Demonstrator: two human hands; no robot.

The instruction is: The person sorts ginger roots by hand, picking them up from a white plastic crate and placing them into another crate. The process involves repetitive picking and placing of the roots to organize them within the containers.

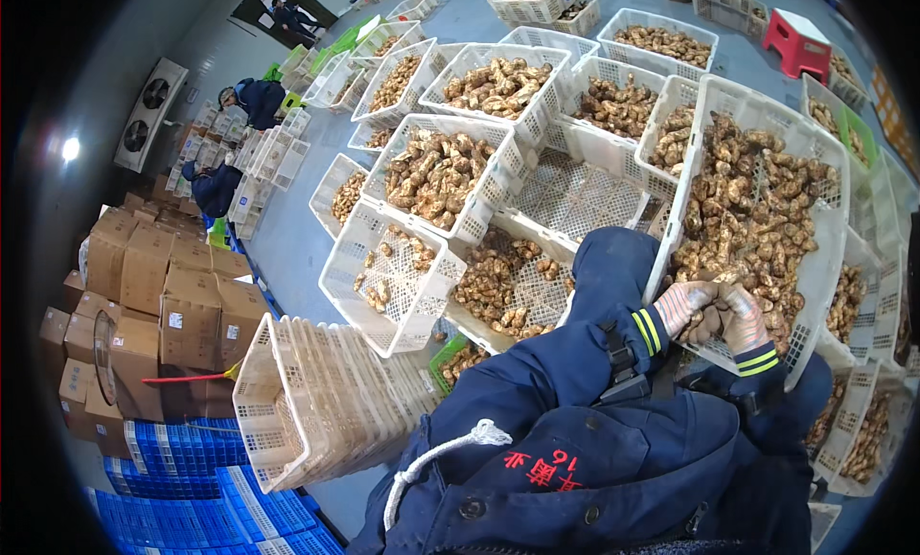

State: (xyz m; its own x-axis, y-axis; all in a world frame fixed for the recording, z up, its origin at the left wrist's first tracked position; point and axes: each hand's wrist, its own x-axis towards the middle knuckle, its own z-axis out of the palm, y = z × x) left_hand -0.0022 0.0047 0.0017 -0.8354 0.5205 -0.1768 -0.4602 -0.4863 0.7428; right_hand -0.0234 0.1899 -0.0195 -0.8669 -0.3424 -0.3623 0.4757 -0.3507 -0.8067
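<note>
The person's left hand [686,311] and right hand [740,315], both gloved with striped cuffs, meet over the near edge of a large white crate [821,260] on the right. Their fingers are bent and close together among the knobbly brown mushroom-like pieces [752,205]; whether either hand grips a piece cannot be told, since the fingers overlap and the pieces match the gloves in tone. The pieces lie heaped along the crate's middle and left, with a strip of pale floor bare at its right side. To the left of this crate, a white crate [575,196] shows much of its mesh floor, and nearer stands a partly filled crate [539,301]. Further left, a small crate [414,291] holds a few scattered pieces, just nearer than a well-filled crate [395,216]. A slanting stack of nested white crates [331,402] stands at the near left, beside blue plastic pallets [182,521]. Cardboard boxes [139,267] are piled beyond these, and a red stool [797,52] stands far right.
</note>
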